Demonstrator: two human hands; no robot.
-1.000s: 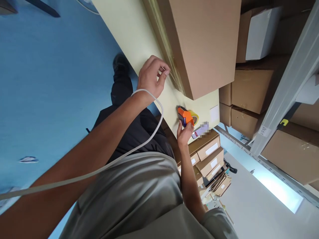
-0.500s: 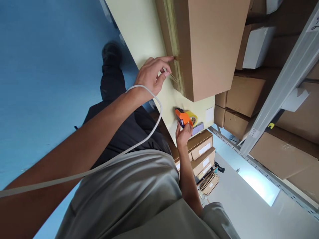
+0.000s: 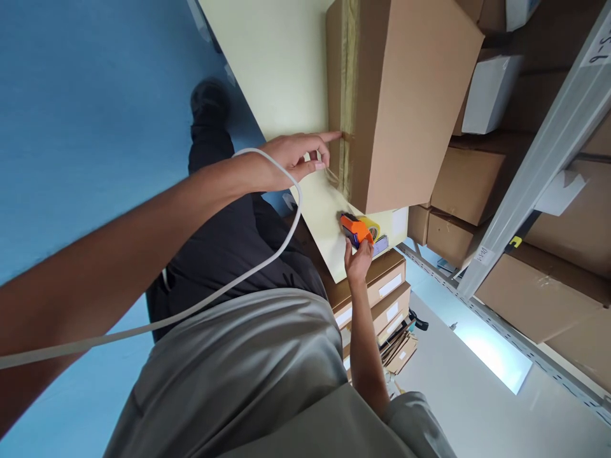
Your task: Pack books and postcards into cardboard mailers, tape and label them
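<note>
My left hand (image 3: 303,156) is at the taped side of a large cardboard box (image 3: 424,102), its index finger stretched out and touching the box near a band of tape (image 3: 350,95). Its other fingers are curled towards the thumb, with a thin, loose strip of tape (image 3: 332,175) at their tips. My right hand (image 3: 359,259) is closed around an orange tape dispenser (image 3: 356,228) fitted with a yellow tape roll (image 3: 371,229), just beyond the box's lower corner. Its grip is partly hidden. A white cable (image 3: 267,262) loops over my left wrist.
The box stands on a pale yellow table (image 3: 281,70). Shelves with cardboard boxes (image 3: 465,184) and a metal upright (image 3: 529,165) are at the right. More boxes (image 3: 389,286) are stacked beside the table's end. Blue floor (image 3: 95,127) lies at the left.
The box has shifted and turned slightly, down and to the right in view. My left hand has moved down with it, finger still on the box. The dispenser in my right hand has moved slightly right.
</note>
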